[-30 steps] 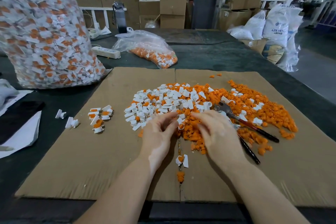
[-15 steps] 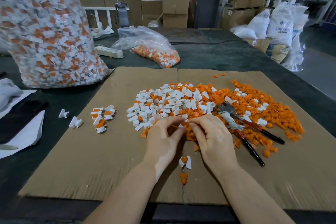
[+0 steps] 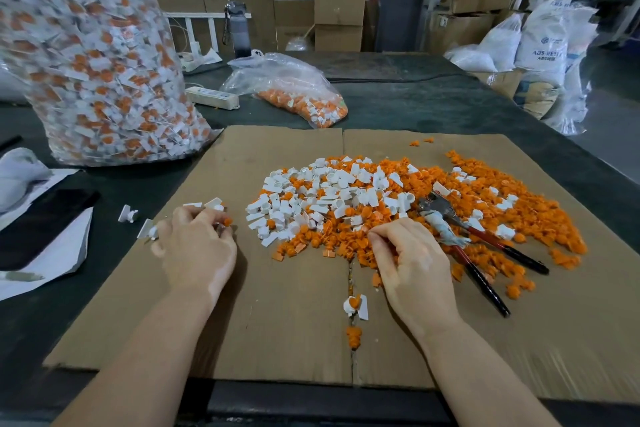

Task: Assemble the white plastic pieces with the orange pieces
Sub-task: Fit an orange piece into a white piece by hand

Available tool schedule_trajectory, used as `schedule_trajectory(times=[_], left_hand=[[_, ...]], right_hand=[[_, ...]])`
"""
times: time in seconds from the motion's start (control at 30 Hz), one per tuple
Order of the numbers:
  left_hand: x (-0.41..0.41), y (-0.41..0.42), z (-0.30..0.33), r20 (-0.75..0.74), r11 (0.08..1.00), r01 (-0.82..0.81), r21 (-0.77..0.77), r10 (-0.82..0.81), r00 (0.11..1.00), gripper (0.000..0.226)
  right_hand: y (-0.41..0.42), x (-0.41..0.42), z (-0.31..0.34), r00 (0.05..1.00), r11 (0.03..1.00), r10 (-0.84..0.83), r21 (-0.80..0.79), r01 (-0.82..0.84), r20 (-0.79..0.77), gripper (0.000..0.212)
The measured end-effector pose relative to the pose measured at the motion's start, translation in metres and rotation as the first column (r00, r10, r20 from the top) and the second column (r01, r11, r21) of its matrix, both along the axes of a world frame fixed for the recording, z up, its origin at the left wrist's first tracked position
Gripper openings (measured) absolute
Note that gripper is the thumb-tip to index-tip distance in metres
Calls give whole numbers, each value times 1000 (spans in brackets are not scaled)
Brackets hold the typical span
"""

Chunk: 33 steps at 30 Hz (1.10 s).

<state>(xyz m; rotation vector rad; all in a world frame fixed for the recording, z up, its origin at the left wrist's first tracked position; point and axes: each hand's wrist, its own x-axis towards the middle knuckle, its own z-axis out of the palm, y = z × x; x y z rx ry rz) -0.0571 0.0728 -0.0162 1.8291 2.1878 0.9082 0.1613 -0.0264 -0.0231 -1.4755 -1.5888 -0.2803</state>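
A heap of white plastic pieces (image 3: 329, 191) lies on top of a wider spread of orange pieces (image 3: 536, 218) on the cardboard sheet (image 3: 277, 340). My left hand (image 3: 197, 246) is at the sheet's left side over a small pile of assembled pieces (image 3: 213, 203), its curled fingertips pinching an assembled white-and-orange piece (image 3: 227, 221). At the near edge of the orange spread, my right hand (image 3: 408, 263) has its fingers curled and pinches an orange piece. One assembled piece (image 3: 355, 305) and a loose orange piece (image 3: 354, 336) lie between my forearms.
Red-and-black pliers (image 3: 485, 250) lie in the orange pieces right of my right hand. A big clear bag of assembled pieces (image 3: 93, 62) stands back left, a smaller bag (image 3: 294, 90) and a power strip (image 3: 213, 97) behind the cardboard. Two white pieces (image 3: 128, 213) lie left.
My left hand has left the middle and swung left to the small pile of assembled pieces. My right hand has stayed at the orange heap's near edge.
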Motion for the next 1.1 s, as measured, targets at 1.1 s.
schedule_trajectory(times=[1.1], left_hand=[[84,-50,6,930,754,636,162,-333,157,25]], right_hand=[[-3,1,2,984,990,135,-36,-140,-112,16]])
